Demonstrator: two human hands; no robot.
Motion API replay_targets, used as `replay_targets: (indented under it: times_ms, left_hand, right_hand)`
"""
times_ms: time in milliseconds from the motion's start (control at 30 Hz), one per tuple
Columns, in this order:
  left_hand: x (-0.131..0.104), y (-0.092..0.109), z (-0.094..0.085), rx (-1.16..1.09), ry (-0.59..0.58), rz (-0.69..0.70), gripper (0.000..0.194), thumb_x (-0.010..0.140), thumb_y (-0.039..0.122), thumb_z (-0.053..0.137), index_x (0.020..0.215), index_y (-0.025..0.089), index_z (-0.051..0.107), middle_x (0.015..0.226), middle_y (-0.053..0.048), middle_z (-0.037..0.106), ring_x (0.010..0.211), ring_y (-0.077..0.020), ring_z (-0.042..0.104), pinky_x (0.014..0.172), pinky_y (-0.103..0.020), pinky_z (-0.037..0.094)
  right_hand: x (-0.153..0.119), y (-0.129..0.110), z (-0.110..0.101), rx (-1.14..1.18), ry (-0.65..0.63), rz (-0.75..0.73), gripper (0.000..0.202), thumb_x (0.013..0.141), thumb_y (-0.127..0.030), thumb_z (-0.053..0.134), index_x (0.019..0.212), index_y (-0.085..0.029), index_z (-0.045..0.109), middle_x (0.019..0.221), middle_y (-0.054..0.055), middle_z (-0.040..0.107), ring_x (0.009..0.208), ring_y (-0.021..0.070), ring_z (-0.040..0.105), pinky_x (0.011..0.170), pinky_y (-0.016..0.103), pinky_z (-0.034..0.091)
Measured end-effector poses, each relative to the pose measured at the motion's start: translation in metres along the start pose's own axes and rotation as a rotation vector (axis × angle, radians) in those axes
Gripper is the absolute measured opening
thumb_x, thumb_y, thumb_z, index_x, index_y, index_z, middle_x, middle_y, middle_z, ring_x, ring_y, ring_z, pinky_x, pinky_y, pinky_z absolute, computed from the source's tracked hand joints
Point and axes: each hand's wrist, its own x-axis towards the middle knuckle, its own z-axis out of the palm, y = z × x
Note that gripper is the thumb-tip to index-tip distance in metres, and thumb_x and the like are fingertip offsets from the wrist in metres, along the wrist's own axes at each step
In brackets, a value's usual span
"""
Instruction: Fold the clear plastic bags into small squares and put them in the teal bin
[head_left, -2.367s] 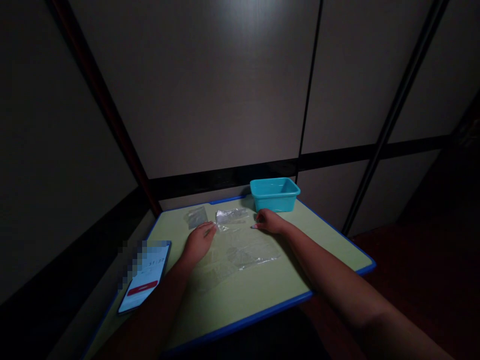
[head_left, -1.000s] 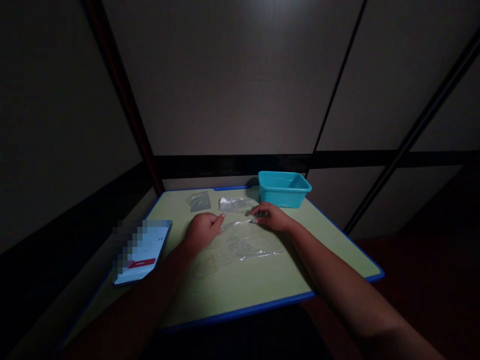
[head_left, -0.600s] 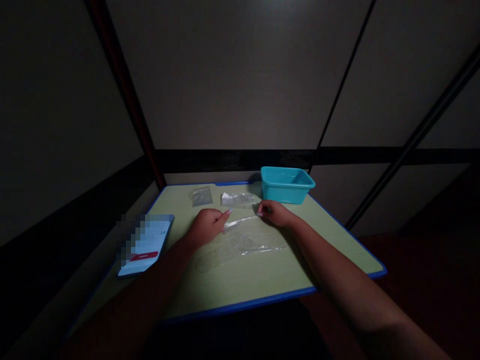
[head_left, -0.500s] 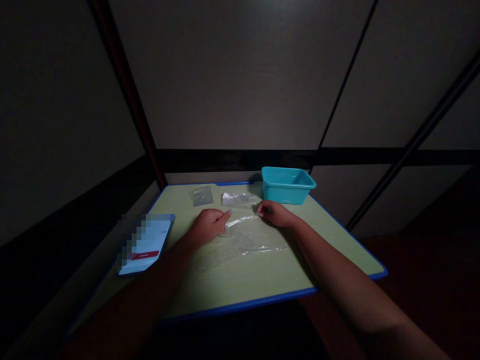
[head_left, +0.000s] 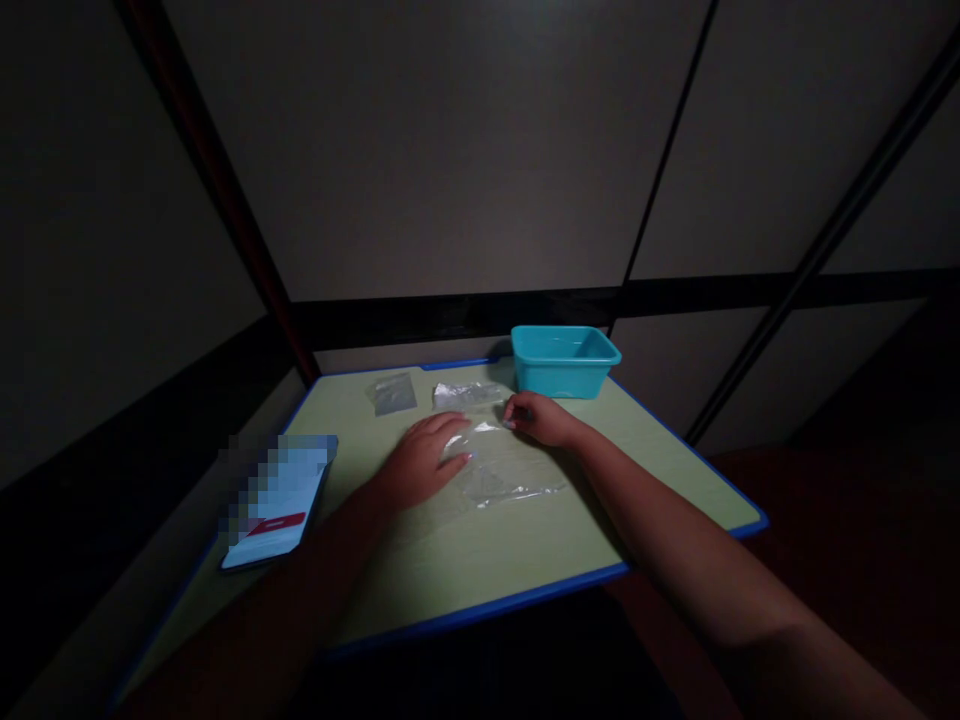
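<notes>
A phone [head_left: 289,498] with a lit screen rests at the left of the blue-edged, pale green counter [head_left: 510,550], a turquoise bin [head_left: 564,378] stands toward the back, and dark-banded panels [head_left: 450,160] rise behind.

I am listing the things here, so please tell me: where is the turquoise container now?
In the head view, the turquoise container stands on the table near its far right corner, just beyond the right hand and right of the crumpled plastic.

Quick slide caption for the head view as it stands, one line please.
Left grip spread over clear plastic film, right grip pinched at its edge, turquoise tub beyond.
</notes>
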Motion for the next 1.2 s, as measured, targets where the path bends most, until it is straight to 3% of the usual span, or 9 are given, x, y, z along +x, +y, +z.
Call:
replay_targets:
  times_ms: [133,200,367,533,767,867,967,1200]
  left_hand:
    - [-0.004,0.0,0.011,0.169,-0.193,-0.055,0.063,0.084,0.044,0.043,0.14,0.023,0.023,0.147,-0.006,0.022,0.135,-0.0241,0.016,0.106,-0.049,0.01]
    - [-0.004,-0.002,0.012,0.234,-0.178,-0.117,0.059,0.087,0.043,0.036,0.141,0.023,0.021,0.147,-0.005,0.018,0.136,-0.0246,0.01,0.105,-0.053,0.008]
    - [0.0,-0.01,0.004,0.379,-0.053,-0.323,0.048,0.089,0.036,0.033,0.136,0.027,0.034,0.147,-0.006,0.018,0.135,-0.0294,0.006,0.102,-0.059,0.008]
    - [0.0,-0.018,0.0,0.401,-0.07,-0.42,0.047,0.088,0.039,0.037,0.135,0.034,0.034,0.148,-0.008,0.017,0.135,-0.0313,0.001,0.098,-0.063,0.012]
    - [-0.003,-0.026,0.002,0.308,-0.191,-0.363,0.059,0.081,0.054,0.045,0.135,0.04,0.028,0.149,-0.009,0.011,0.134,-0.0344,-0.003,0.096,-0.065,0.012]
    - [-0.004,-0.027,-0.002,0.259,-0.258,-0.301,0.056,0.081,0.055,0.045,0.134,0.042,0.03,0.148,-0.007,0.012,0.134,-0.0342,0.0,0.098,-0.063,0.011]
    - [-0.004,-0.026,-0.005,0.236,-0.266,-0.25,0.054,0.081,0.053,0.044,0.132,0.042,0.032,0.149,-0.003,0.012,0.135,-0.034,0.002,0.099,-0.061,0.012]
    - [-0.005,-0.026,-0.006,0.208,-0.338,-0.258,0.055,0.081,0.056,0.043,0.133,0.043,0.031,0.149,-0.003,0.006,0.134,-0.0341,-0.003,0.099,-0.061,0.013]
  right_hand:
    - [0.001,0.0,0.001,-0.008,0.004,0.008,0.009,0.067,-0.008,0.056,0.074,-0.014,0.06,0.07,0.002,0.058,0.064,0.0112,0.05,0.061,0.021,0.037]
    - [0.001,-0.002,0.001,0.005,0.002,0.019,0.008,0.068,-0.008,0.056,0.072,-0.014,0.06,0.07,0.002,0.058,0.064,0.0111,0.05,0.062,0.021,0.037]
    - [0.002,-0.005,-0.001,-0.017,-0.013,0.031,0.012,0.068,-0.004,0.053,0.071,-0.014,0.061,0.071,0.002,0.059,0.067,0.0115,0.051,0.065,0.021,0.037]
    - [0.001,-0.005,-0.002,-0.039,-0.034,0.017,0.018,0.068,-0.002,0.05,0.075,-0.013,0.063,0.071,0.002,0.058,0.067,0.0117,0.051,0.065,0.021,0.037]
    - [0.0,-0.008,-0.002,-0.049,-0.004,0.051,0.016,0.068,-0.002,0.052,0.073,-0.013,0.062,0.074,0.003,0.058,0.068,0.0119,0.051,0.065,0.021,0.038]
    - [0.0,-0.008,-0.002,-0.044,0.005,0.052,0.006,0.068,-0.012,0.06,0.074,-0.014,0.061,0.074,0.003,0.058,0.066,0.0116,0.05,0.062,0.021,0.037]
    - [0.002,-0.008,-0.001,-0.058,0.008,0.037,0.009,0.068,-0.019,0.065,0.073,-0.013,0.061,0.071,0.002,0.057,0.064,0.0113,0.048,0.059,0.021,0.036]
    - [0.002,-0.005,0.002,-0.054,0.031,0.164,0.011,0.067,-0.01,0.061,0.077,-0.014,0.062,0.067,0.0,0.057,0.059,0.0096,0.047,0.054,0.019,0.033]
